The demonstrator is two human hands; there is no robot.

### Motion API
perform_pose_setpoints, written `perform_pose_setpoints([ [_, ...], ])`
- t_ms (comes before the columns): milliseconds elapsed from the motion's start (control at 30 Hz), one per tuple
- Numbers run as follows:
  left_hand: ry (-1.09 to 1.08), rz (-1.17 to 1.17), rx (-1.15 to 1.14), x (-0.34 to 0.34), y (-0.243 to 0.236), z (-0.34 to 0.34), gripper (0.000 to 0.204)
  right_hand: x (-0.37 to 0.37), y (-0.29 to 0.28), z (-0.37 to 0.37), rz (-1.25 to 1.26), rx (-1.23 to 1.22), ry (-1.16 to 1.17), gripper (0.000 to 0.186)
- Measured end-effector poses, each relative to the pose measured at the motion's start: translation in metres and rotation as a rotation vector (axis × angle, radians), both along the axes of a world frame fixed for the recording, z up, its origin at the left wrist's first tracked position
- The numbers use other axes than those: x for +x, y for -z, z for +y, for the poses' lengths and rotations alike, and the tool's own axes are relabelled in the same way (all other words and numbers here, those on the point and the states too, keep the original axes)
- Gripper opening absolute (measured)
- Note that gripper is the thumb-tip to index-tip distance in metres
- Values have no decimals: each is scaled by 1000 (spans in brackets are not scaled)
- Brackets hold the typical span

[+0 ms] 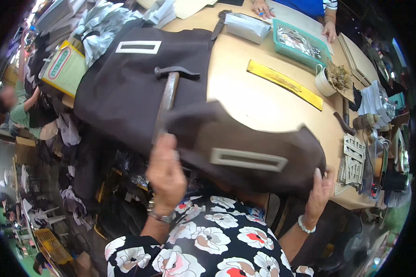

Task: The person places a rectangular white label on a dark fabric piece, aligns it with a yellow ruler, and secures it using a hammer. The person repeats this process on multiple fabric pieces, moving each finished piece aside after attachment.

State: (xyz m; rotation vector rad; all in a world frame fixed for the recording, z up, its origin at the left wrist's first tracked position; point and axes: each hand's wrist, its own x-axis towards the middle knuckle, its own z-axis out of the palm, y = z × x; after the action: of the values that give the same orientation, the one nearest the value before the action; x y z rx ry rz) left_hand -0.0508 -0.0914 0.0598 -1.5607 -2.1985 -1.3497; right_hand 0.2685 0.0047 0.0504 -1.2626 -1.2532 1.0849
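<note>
A dark brown sheet, like leather (pixel 259 136), is lifted at the table's near edge and blurred by motion. It carries a pale rectangular frame (pixel 248 159). My right hand (pixel 320 191) grips its right end, thumb up. Blurred too, my left hand (pixel 166 177) is closed at the sheet's left end, its fingertips hidden. Just beyond it, a hammer (pixel 168 92) lies on a larger dark brown piece (pixel 120 87), its handle toward me. Another pale rectangular frame (pixel 137 47) rests on that larger piece.
A yellow bar (pixel 285 84) lies across the tan table (pixel 235 106). Behind it stand a green basket (pixel 300 51) of small parts and a white box (pixel 247 27). A mug (pixel 325 83), a second hammer (pixel 345 117) and pale cut-out frames (pixel 353 159) line the right. Another person's hands (pixel 262 8) are at the far edge.
</note>
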Motion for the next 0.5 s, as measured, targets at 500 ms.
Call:
perform_pose_setpoints([
  [500,-913,925,27,-308,-132,-268,43,-298,-99,-112,613,366,-1475,95],
])
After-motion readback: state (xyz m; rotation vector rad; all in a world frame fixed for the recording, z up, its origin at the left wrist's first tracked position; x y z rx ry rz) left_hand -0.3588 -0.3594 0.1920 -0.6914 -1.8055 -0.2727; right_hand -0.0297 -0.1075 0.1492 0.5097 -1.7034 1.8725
